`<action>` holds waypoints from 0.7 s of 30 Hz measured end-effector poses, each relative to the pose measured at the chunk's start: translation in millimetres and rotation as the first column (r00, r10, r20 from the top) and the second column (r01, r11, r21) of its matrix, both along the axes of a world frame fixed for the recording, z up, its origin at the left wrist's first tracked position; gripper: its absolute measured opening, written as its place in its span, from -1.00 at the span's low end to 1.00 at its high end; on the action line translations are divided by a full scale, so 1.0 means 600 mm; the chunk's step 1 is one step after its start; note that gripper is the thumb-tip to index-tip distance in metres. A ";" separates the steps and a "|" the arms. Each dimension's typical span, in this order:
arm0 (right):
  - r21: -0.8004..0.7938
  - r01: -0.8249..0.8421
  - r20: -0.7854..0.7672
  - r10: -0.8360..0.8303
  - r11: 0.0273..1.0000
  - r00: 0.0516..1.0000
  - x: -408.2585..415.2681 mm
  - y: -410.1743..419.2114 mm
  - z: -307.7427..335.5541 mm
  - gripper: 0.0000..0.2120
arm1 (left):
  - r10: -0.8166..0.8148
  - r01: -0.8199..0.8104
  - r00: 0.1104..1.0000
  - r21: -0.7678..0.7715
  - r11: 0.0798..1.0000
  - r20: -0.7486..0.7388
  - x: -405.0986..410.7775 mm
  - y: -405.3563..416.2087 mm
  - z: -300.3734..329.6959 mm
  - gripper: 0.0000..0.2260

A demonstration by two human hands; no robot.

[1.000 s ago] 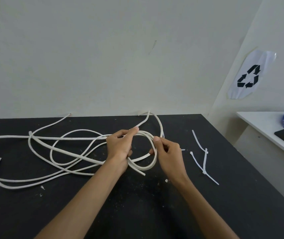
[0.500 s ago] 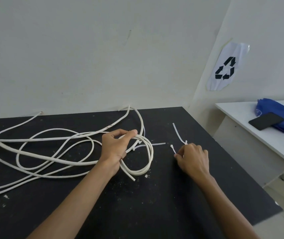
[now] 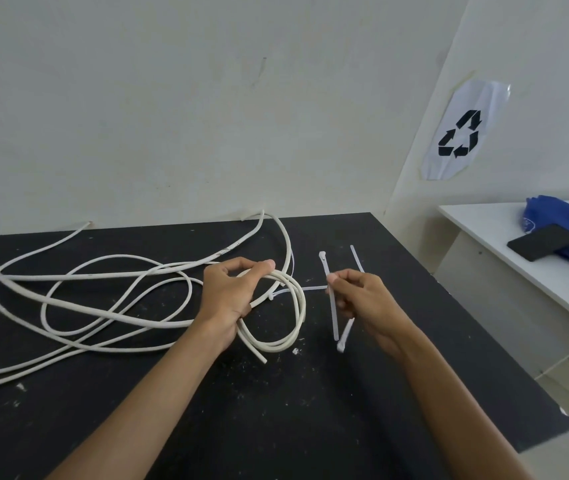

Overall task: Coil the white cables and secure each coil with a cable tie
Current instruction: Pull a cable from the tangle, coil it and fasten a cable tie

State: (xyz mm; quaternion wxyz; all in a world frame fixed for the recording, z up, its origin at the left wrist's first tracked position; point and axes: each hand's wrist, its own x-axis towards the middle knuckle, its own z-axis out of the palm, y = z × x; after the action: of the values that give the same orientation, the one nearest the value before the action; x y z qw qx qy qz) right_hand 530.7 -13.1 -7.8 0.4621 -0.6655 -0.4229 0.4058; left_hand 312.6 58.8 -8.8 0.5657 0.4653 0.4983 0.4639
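White cable coil (image 3: 290, 317), few loose loops, in left hand (image 3: 231, 299) grip; right hand (image 3: 362, 299) pinches cable ties (image 3: 332, 306).

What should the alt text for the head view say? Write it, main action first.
A person's left hand grips a small coil of white cable on a black table, while the right hand pinches white cable ties lifted beside it. More loose white cable sprawls across the table to the left.
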 end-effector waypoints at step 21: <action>0.413 -0.023 -0.198 0.114 0.910 0.974 -0.099 0.014 0.032 -0.79 | 0.080 -0.080 0.997 0.044 0.996 -0.003 -0.023 0.009 0.012 -0.77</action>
State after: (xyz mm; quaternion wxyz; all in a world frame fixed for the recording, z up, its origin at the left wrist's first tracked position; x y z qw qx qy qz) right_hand 471.2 -4.5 11.4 0.6196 -0.4907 -0.4682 0.3950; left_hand 299.1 63.9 -1.5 0.5351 0.4585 0.5075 0.4959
